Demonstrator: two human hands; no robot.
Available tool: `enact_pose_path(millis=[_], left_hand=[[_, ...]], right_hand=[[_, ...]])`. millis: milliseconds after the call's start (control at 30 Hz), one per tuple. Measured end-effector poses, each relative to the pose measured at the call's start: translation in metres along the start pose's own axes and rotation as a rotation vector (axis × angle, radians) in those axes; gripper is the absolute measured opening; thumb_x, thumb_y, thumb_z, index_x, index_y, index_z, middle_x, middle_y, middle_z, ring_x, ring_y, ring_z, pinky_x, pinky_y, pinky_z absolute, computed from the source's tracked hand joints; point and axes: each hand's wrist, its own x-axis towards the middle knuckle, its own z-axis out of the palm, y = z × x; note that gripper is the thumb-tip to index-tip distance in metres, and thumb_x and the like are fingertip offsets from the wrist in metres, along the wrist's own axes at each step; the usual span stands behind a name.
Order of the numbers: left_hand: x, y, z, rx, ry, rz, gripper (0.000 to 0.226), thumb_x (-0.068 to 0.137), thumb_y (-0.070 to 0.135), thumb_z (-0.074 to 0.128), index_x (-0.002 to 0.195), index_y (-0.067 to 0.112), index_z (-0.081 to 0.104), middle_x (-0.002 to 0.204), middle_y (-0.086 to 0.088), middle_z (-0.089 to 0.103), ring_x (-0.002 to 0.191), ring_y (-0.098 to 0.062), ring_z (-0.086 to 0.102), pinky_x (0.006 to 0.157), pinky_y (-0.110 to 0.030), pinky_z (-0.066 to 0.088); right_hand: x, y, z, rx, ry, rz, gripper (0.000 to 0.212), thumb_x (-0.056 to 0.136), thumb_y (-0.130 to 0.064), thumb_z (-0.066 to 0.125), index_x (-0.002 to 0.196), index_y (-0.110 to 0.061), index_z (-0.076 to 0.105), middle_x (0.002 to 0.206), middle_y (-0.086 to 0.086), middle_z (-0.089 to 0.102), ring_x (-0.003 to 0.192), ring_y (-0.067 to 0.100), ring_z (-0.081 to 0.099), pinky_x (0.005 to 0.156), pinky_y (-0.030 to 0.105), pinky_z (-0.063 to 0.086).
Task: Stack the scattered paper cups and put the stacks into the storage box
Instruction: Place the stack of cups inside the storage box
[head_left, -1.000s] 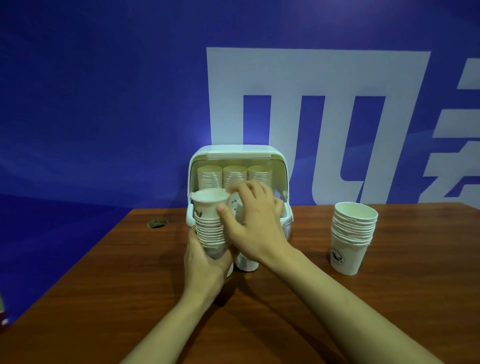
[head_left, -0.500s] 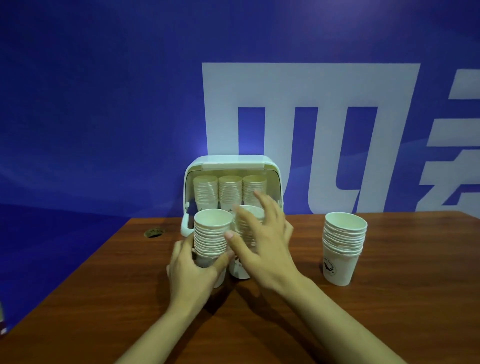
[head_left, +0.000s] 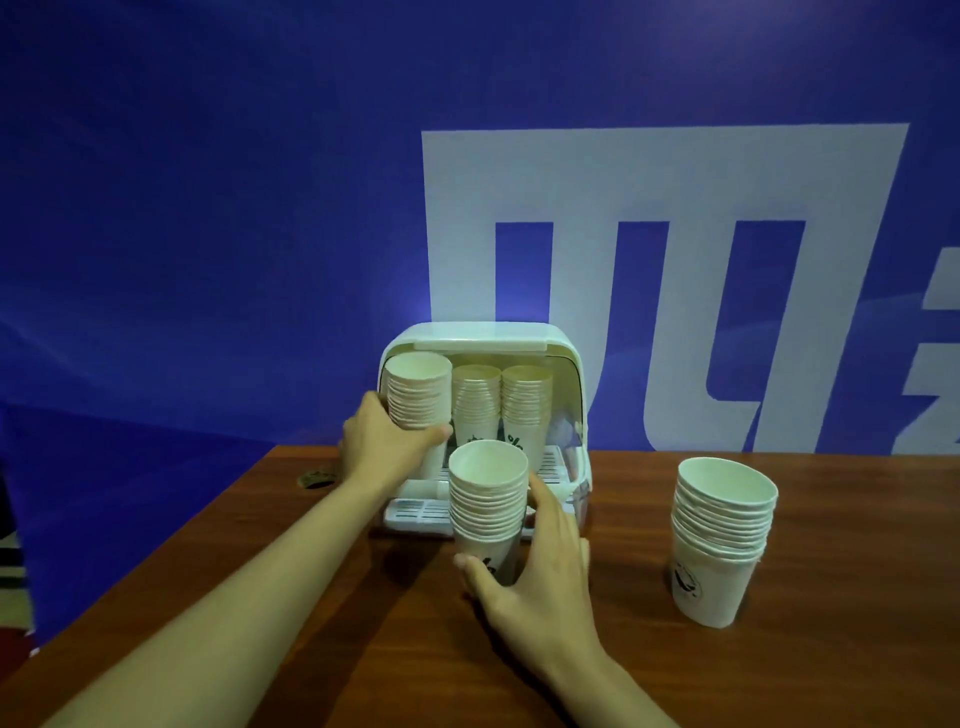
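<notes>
Moved: L hand (head_left: 382, 441) raised gripped white paper-cup stack (head_left: 418, 397) into white plastic storage box (head_left: 566, 364).
R hand (head_left: 535, 577): gripped second cup stack (head_left: 488, 514) on brown wooden bench (head_left: 727, 670).

Left hand (head_left: 382, 441) gripping a cup stack (head_left: 418, 397) at the left of the open storage box (head_left: 569, 364), beside two stacks inside. Right hand (head_left: 535, 577) curled round a second stack (head_left: 488, 512) on the bench (head_left: 623, 665). Third stack (head_left: 719, 540) standing apart, right.

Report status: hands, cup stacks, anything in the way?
Left hand gripping stack at box mouth. Right hand gripping front stack. Third stack waits. Nothing blocking.
</notes>
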Motion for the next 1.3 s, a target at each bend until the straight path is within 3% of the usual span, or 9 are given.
enact_pose_path(millis=[100,200,333,567,767,867,967,1133,1300], left_hand=[[0.001,-0.018,0.015,0.201,0.011,0.023,0.07,0.053,0.065,0.092,0.107,0.028,0.067,0.124,0.002,0.066,0.125,-0.027,0.047,0.1,-0.046,0.043],[0.002,-0.026,0.021,0.258,0.078,-0.027,0.076,0.058,0.071,0.091,0.121,0.032,0.072,0.133,0.004,0.056,0.124,-0.028,0.038,0.099,-0.046,0.033],[0.01,-0.025,0.019,0.162,0.026,-0.095,0.077,0.064,0.067,0.091,0.129,0.031,0.071,0.132,0.0,0.065,0.127,-0.032,0.042,0.095,-0.045,0.031],[0.017,-0.034,0.012,0.134,0.037,-0.108,0.064,0.071,0.061,0.09,0.124,0.03,0.074,0.122,-0.001,0.074,0.129,-0.034,0.055,0.109,-0.054,0.033],[0.008,-0.036,0.007,0.021,0.066,-0.107,0.06,0.074,0.05,0.093,0.126,0.025,0.077,0.119,-0.003,0.079,0.123,-0.03,0.064,0.097,-0.044,0.036],[0.006,-0.037,0.009,-0.029,0.072,-0.114,0.062,0.072,0.053,0.092,0.125,0.025,0.078,0.118,-0.005,0.079,0.123,-0.032,0.065,0.1,-0.048,0.039],[0.005,-0.036,0.01,0.003,0.067,-0.124,0.065,0.073,0.054,0.091,0.129,0.023,0.076,0.122,-0.007,0.078,0.128,-0.034,0.06,0.092,-0.043,0.033],[0.006,-0.036,0.01,0.123,0.065,-0.108,0.068,0.074,0.056,0.09,0.13,0.021,0.073,0.125,-0.009,0.074,0.132,-0.035,0.05,0.1,-0.048,0.035],[0.009,-0.036,0.01,0.136,0.024,-0.14,0.081,0.072,0.059,0.09,0.133,0.017,0.057,0.14,-0.009,0.06,0.136,-0.034,0.049,0.107,-0.052,0.037]], right_hand=[[0.0,0.003,0.002,0.027,0.001,-0.001,0.103,0.071,-0.061,0.077,0.153,-0.043,0.018,0.144,-0.032,0.035,0.134,-0.003,0.034,0.113,0.029,0.029],[0.0,0.005,0.005,0.051,0.01,-0.014,0.101,0.07,-0.061,0.075,0.153,-0.045,0.019,0.144,-0.033,0.036,0.135,-0.004,0.035,0.112,0.027,0.03],[0.003,0.009,0.006,0.102,0.001,-0.008,0.099,0.069,-0.056,0.078,0.151,-0.044,0.025,0.143,-0.031,0.044,0.133,-0.003,0.041,0.111,0.031,0.042],[0.002,0.009,0.007,0.127,-0.022,-0.007,0.092,0.071,-0.054,0.078,0.147,-0.051,0.027,0.133,-0.034,0.053,0.123,-0.004,0.052,0.1,0.03,0.051],[0.003,0.002,0.007,0.11,-0.029,0.005,0.09,0.073,-0.053,0.078,0.148,-0.047,0.029,0.135,-0.031,0.054,0.125,-0.003,0.053,0.101,0.032,0.052],[0.002,0.002,0.006,0.1,-0.036,0.005,0.092,0.073,-0.055,0.077,0.15,-0.046,0.027,0.136,-0.029,0.054,0.126,-0.004,0.053,0.102,0.032,0.052],[0.002,0.001,0.006,0.099,-0.037,0.009,0.094,0.073,-0.055,0.076,0.152,-0.045,0.026,0.138,-0.028,0.053,0.127,-0.003,0.052,0.102,0.031,0.052],[0.002,0.001,0.005,0.116,-0.037,0.006,0.093,0.075,-0.053,0.077,0.152,-0.046,0.025,0.139,-0.028,0.053,0.128,-0.005,0.051,0.103,0.029,0.051],[0.001,0.001,-0.001,0.12,-0.018,-0.018,0.09,0.073,-0.048,0.083,0.147,-0.048,0.033,0.131,-0.031,0.057,0.123,-0.009,0.053,0.1,0.021,0.05]])
